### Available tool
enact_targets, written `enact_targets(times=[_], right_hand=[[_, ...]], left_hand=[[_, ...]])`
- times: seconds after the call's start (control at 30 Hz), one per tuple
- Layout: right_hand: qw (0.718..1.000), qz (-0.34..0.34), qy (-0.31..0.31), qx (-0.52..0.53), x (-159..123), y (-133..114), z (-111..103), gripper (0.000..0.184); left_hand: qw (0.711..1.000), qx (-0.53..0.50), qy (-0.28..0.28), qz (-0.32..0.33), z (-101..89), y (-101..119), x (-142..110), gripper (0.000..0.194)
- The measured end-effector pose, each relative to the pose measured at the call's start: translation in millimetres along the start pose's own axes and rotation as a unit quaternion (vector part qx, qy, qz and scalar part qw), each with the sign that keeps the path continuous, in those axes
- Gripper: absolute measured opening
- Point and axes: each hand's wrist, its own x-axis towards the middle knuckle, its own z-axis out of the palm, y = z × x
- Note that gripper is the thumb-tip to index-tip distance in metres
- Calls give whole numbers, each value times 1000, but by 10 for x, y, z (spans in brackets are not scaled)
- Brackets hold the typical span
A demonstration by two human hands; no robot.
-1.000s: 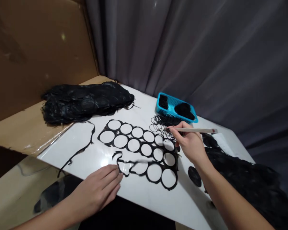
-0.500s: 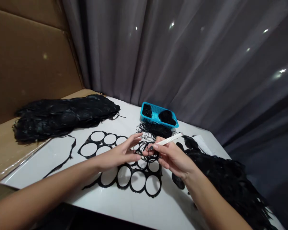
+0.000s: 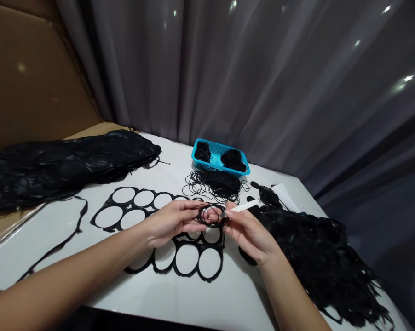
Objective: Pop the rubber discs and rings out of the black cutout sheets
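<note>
A loose bundle of thin black rings (image 3: pixel 214 224), rubbery in look, is held up between my two hands. My left hand (image 3: pixel 171 219) has its fingers and thumb closed on the bundle's left side. In my right hand (image 3: pixel 249 232) is a slim white pen-like tool (image 3: pixel 244 206) with a dark tip, pinched between thumb and fingers. Its tip points left, at the right side of the rings. Below the hands lies a black sheet with round holes (image 3: pixel 198 263), partly covered by my left hand and forearm.
Behind the hands, a heap of black rings (image 3: pixel 224 184) lies before a blue basket (image 3: pixel 218 161) with black pieces inside. A thick black stack (image 3: pixel 72 156) sits left, a black pile (image 3: pixel 318 248) right. A black strip (image 3: pixel 66 241) curls on the white table (image 3: pixel 152 296).
My left hand has come in from the left and closed on the rings, which now show as a rounder loop. The view has shifted slightly to the right.
</note>
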Motion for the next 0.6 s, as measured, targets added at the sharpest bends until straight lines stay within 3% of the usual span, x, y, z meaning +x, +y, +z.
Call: enact_targets(times=[0.2,0.43,0.6], right_hand=[[1000,19,-5,1,-18,27,7,29],[999,39,-14,22,-21,23,9,26],[998,56,-16,19,-25,13,2,27]], left_hand=[[999,-21,-3,-31,-4,102,-130,42],[996,-57,-36,-56,-56,128,-115,49],[998,-6,-25,-55,-95,116,-114,53]])
